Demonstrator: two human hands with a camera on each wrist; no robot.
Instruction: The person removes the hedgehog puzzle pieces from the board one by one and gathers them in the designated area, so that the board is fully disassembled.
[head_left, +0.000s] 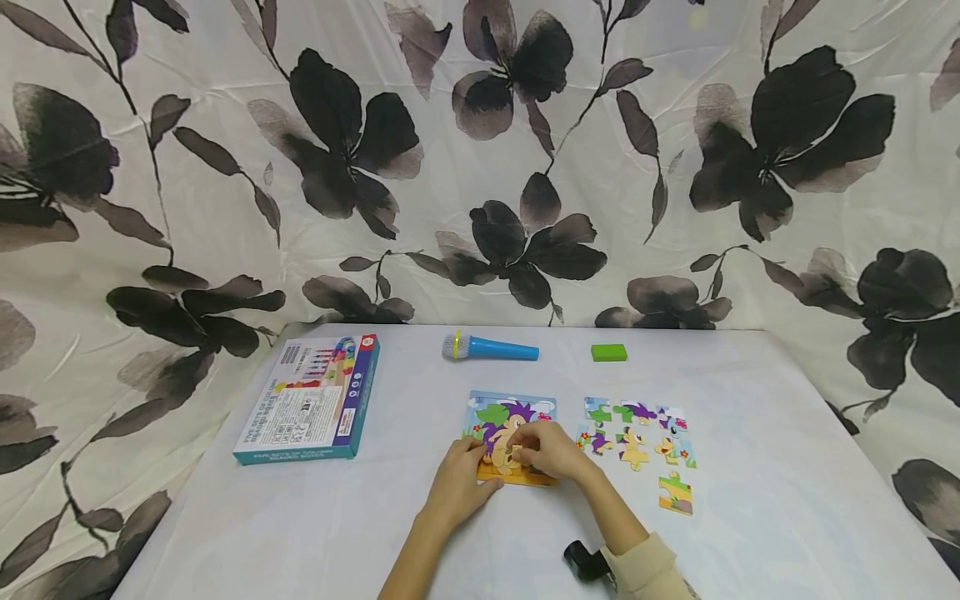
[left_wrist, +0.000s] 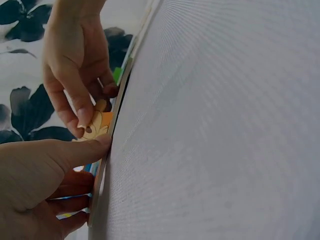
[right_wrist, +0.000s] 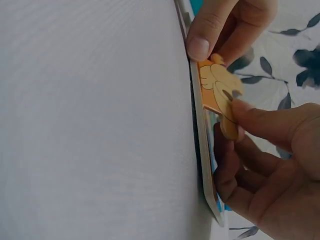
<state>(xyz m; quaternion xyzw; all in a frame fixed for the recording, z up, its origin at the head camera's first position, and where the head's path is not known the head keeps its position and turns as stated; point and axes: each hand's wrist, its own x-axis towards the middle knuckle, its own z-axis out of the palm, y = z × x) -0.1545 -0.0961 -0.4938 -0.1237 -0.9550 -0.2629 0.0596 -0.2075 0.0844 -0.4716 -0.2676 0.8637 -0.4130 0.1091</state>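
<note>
A hedgehog jigsaw puzzle board lies flat on the table in the head view. My left hand holds its left side, with the thumb at the near edge and the fingers along the side. Over the lower middle of the board, my right hand pinches a yellow puzzle piece between thumb and fingers. In the right wrist view this piece stands tilted above the board, near an orange and yellow part. Right of the board lie several loose puzzle pieces, with one green and orange piece nearer me.
A flat game box lies at the left of the white table. A blue toy microphone and a green block lie along the back. Near my right sleeve is a black object. A floral cloth hangs behind.
</note>
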